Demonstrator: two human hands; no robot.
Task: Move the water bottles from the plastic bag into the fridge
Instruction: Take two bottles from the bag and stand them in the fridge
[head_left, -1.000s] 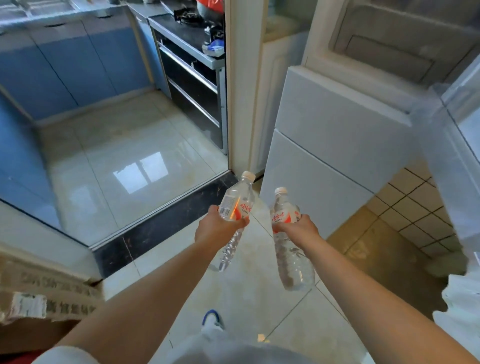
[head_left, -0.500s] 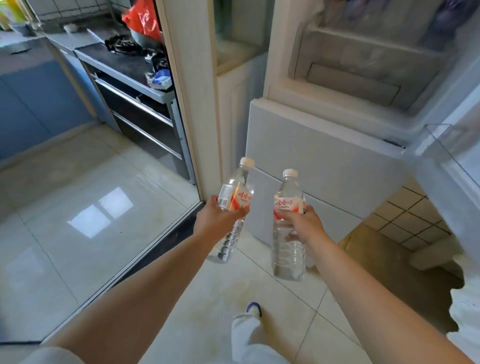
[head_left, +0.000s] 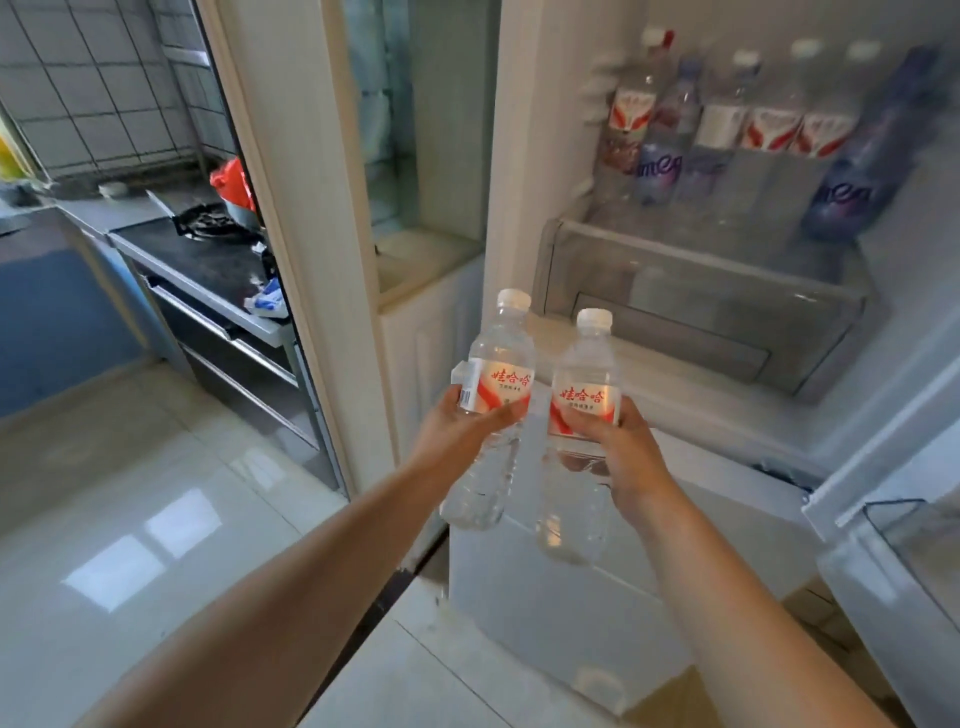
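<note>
My left hand (head_left: 457, 434) grips a clear water bottle (head_left: 496, 364) with a white cap and a red-and-white label, tilted a little to the right. My right hand (head_left: 618, 447) grips a second, like bottle (head_left: 584, 374), held upright beside the first. Both bottles are raised in front of the open fridge (head_left: 675, 395), below its shelf. On that shelf stand several bottles (head_left: 727, 130), some with red labels, some blue. A clear crisper drawer (head_left: 691, 291) sits under the shelf. The plastic bag is out of view.
The open fridge door (head_left: 893, 519) with a clear door shelf stands at the right. A white door frame (head_left: 301, 234) rises left of the fridge. Beyond it are a dark stove counter (head_left: 208, 260), a red bag (head_left: 234, 182) and a glossy tiled floor (head_left: 130, 519).
My view has lifted and moved closer to the fridge, so the shelf with bottles now shows. Both hands have raised their bottles toward the fridge opening.
</note>
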